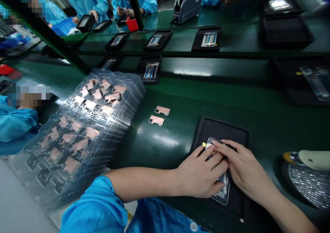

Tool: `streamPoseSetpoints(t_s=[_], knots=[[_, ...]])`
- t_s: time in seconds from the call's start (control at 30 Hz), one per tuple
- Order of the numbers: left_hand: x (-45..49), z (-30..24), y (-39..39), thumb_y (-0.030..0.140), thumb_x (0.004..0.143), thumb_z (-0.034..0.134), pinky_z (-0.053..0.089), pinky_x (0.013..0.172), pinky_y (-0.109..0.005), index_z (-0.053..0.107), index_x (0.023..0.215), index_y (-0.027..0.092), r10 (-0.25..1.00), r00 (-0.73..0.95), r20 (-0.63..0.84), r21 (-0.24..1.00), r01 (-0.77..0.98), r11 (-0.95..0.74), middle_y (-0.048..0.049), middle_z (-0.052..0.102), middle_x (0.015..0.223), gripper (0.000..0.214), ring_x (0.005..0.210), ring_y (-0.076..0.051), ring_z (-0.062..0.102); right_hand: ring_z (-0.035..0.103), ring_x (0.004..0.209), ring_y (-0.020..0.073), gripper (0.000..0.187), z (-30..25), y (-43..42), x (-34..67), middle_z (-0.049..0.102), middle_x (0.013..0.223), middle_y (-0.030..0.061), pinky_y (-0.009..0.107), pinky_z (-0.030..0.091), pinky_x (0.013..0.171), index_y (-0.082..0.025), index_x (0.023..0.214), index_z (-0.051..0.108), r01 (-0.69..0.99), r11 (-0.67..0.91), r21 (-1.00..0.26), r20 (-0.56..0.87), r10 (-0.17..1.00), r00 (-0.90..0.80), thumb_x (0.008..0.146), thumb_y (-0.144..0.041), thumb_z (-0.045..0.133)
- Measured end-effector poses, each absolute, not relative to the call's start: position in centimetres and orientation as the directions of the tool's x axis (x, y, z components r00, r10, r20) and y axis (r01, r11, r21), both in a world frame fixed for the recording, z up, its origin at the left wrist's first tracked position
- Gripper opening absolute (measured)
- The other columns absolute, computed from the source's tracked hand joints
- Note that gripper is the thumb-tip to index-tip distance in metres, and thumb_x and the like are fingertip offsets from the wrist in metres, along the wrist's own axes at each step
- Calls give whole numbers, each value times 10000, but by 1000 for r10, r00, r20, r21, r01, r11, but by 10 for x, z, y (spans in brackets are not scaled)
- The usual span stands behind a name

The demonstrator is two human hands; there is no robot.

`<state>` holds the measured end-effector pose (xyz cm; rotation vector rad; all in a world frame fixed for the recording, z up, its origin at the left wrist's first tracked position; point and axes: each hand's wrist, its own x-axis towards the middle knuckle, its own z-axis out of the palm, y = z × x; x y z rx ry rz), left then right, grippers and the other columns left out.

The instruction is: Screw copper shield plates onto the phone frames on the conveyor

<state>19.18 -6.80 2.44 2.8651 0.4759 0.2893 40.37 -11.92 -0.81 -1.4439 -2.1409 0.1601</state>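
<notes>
- From my remote seat, I see the left hand (202,174) palm down over a phone frame (223,197), its fingers fanned apart and bent, the thumb lying over the near part; whether it pinches anything, I cannot tell.
- The right hand (242,166) meets it from the right, fingers curled over the far end; the overlap hides any pinch there, so I cannot tell. I judge that two hands brace the frame so small parts can be handled without it slipping.
- The frame lies in a shallow black tray (224,127) on the green table (139,154), close to the body; the raised rim probably stops it sliding. A yellow tab (204,144) sticks out at its far left corner.
- Left of the tray, two copper-faced boards (162,110) (156,120) lie apart on the table, likely kept there for easy reach.
- Farther left stands a stack of clear plastic trays (138,85), more copper-faced pieces on top; the moulded pockets seem meant to keep pieces separate, though several lie askew.
- At the right edge, a cream handle (317,159) sits beyond a glittery pad (308,186), out of the hands' way.
</notes>
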Motion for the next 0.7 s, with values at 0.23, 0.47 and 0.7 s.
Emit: streamPoseSetpoints(t_s=[0.23,0.47,0.7], knots=[[192,24,-67,417,1027,466,355,1175,-456,576,1349,97,335,924,184,252,284,-925,-151,526,1496,467,1448,-343,407,576,1276,223,319,-8,-118,406,576,1428,53,407,502,1037,-257,1305,553,756,339,-559,367,920,-141,1028,-202,405],[192,25,-65,412,1015,488,368,1167,-448,593,1349,98,327,927,184,273,272,-923,-156,550,1461,471,1431,-338,433,597,1229,207,322,-5,-117,407,640,1318,43,372,520,1003,-250,1303,557,756,393,-523,386,901,-201,1022,-189,412],[193,19,-67,426,1002,519,368,1187,-458,583,1355,80,338,922,191,294,275,-915,-167,557,1469,499,1450,-340,422,602,1227,222,402,-8,-116,407,621,1325,76,380,567,958,-250,1354,561,817,378,-436,355,906,-229,998,-171,393]])
